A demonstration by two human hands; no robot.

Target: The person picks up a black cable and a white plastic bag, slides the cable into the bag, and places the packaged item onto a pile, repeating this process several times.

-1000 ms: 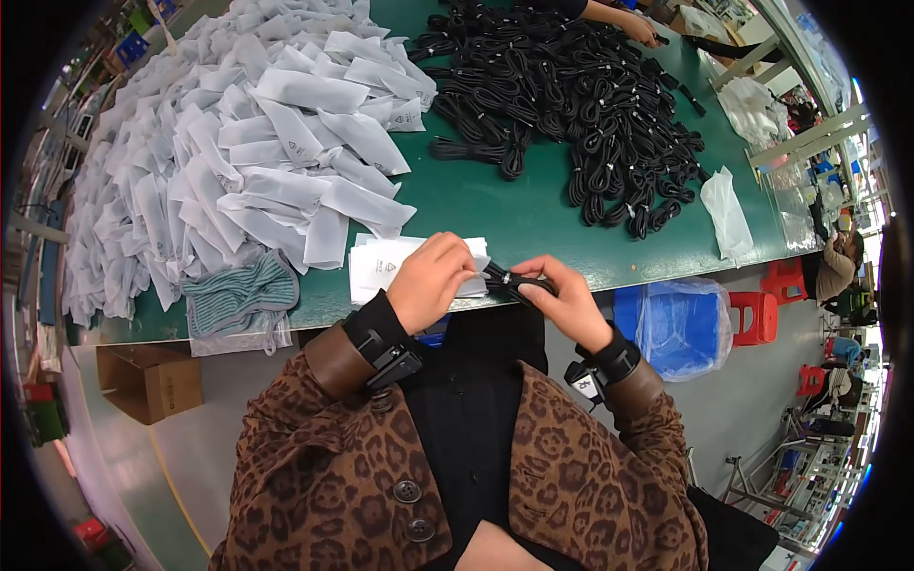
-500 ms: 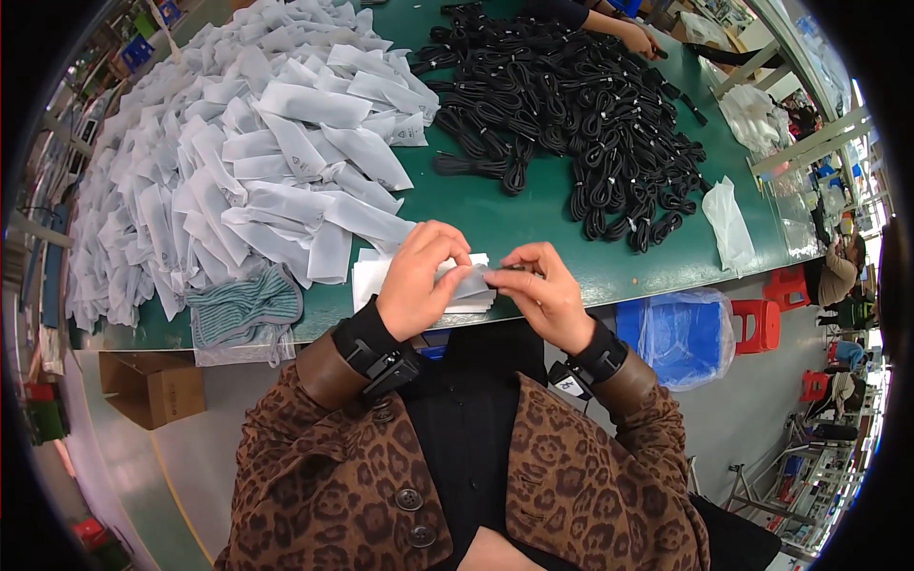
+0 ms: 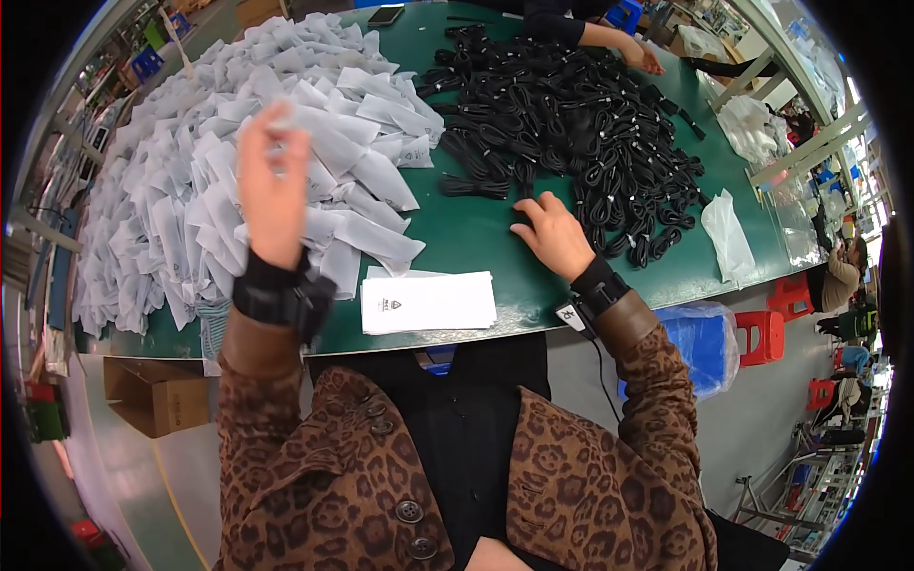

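My left hand (image 3: 271, 195) is raised over a large heap of whitish, translucent bags (image 3: 200, 181); its fingers are smeared by motion, and nothing can be made out in them. My right hand (image 3: 554, 235) reaches to the near edge of a pile of coiled black cables (image 3: 609, 124). Its thumb and fingers are apart, with the fingertips at the end of one cable bundle (image 3: 525, 178); whether they touch it I cannot tell. Between my hands, at the table's front edge, lies a flat stack of white bags (image 3: 433, 303) with small dark print.
The green table (image 3: 466, 238) carries everything. A loose white bag (image 3: 728, 236) lies at its right. Across the table, another person's hand (image 3: 643, 52) is beside the cables. A blue bin (image 3: 690, 343) with a plastic liner and red stools (image 3: 762, 333) stand at right, a cardboard box (image 3: 157, 395) below left.
My hands were together over the stack, fingering a whitish bag. Now they are apart: the left has moved up and left over the bag heap, the right forward to the cables.
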